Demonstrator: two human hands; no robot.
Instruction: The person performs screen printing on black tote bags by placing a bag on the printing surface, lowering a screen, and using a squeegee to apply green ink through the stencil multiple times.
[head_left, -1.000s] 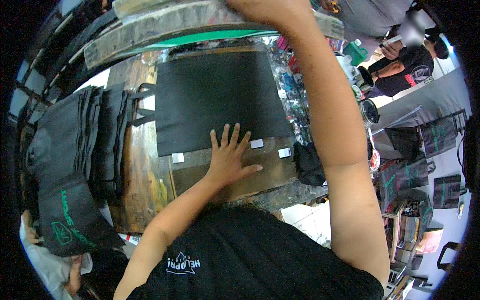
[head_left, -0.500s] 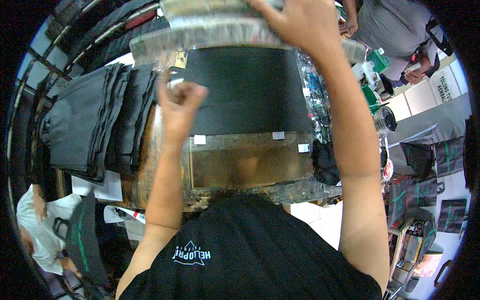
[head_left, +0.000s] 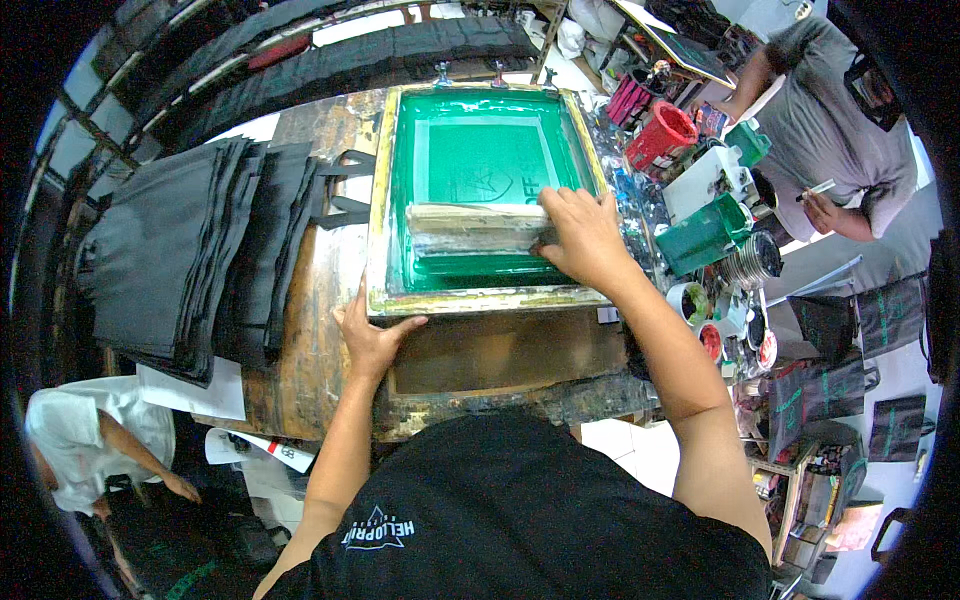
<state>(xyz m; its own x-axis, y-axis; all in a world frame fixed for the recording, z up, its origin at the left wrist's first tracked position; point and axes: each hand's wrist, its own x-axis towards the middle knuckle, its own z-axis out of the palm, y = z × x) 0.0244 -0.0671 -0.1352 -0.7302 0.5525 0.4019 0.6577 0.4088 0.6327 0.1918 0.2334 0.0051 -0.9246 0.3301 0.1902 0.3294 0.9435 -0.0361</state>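
Note:
A screen printing frame (head_left: 490, 303) lies lowered on the worktable, its mesh (head_left: 470, 160) green with wet ink around a paler rectangle. My right hand (head_left: 588, 240) is closed on the right end of a wooden squeegee (head_left: 470, 222), which stands across the near half of the mesh. At the frame's near left corner, my left hand (head_left: 370, 342) grips the edge, thumb along the front side and fingers by the left side. Black bag handles (head_left: 345, 212) stick out from under the frame on the left; the rest of that bag is hidden.
A stack of black fabric bags (head_left: 170, 250) covers the table's left side. Ink tubs, including a red bucket (head_left: 660, 138) and a green container (head_left: 705, 232), crowd the right edge. One person (head_left: 835, 130) stands at right, another (head_left: 100, 440) at lower left.
The raised screen frame has come down over the black bag. My right hand has come nearer and holds the squeegee; my left hand has moved down to the frame's near corner.

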